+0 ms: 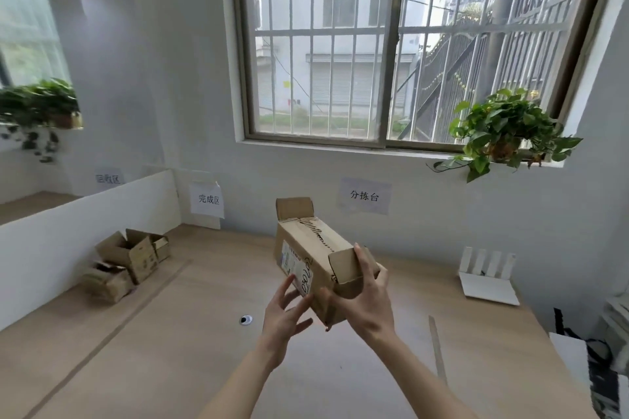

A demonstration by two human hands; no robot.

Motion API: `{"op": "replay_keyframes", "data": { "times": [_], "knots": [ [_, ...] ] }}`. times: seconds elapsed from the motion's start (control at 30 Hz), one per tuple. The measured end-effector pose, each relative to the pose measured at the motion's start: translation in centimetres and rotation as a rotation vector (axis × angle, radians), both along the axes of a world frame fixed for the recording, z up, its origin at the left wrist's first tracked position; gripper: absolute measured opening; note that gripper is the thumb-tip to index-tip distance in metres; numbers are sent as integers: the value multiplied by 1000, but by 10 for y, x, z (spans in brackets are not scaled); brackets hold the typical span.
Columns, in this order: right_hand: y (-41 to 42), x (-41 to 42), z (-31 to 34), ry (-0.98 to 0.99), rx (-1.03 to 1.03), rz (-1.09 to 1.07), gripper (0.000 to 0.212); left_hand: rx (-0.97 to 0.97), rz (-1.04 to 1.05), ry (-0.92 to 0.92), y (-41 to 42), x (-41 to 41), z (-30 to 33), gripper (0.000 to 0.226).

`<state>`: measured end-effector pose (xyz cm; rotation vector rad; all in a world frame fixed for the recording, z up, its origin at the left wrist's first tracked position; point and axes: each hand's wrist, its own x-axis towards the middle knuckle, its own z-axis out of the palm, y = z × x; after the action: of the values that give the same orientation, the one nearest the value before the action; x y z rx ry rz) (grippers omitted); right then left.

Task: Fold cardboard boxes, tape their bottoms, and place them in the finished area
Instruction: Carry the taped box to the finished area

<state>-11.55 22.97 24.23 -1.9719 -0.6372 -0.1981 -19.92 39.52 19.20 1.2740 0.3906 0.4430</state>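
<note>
Both hands hold a box (315, 262) above the desk (170, 333): the right hand (369, 299) grips its near end flap, while the left hand (284, 311) touches its labelled side with spread fingers. Finished boxes (127, 260) sit far left.

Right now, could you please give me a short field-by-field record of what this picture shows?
held item: cardboard box, lifted above the desk, end flaps open
right hand: grips the box's near end
left hand: fingers spread, at the box's labelled side; contact unclear
surface: wooden desk
finished pile: folded boxes at far left, near the 完成区 sign
other: white router at right; potted plant on the windowsill
</note>
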Motion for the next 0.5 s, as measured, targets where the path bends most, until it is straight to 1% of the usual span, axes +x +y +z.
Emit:
{"op": "replay_keyframes", "data": {
  "times": [0.13, 0.33, 0.4, 0.5],
  "knots": [
    [45, -9, -4, -22, -70, 114, 111, 333, 177, 213, 50, -40, -3, 76],
    [147, -46, -15, -67, -139, 265, 112, 715, 319, 556, 166, -118, -5, 69],
    [190, -64, -17, -98, -159, 317, 113, 821, 349, 618, 207, -148, -2, 69],
    [262, -98, -20, -138, -167, 388, 114, 902, 376, 670, 271, -198, 2, 70]
  ]
}}
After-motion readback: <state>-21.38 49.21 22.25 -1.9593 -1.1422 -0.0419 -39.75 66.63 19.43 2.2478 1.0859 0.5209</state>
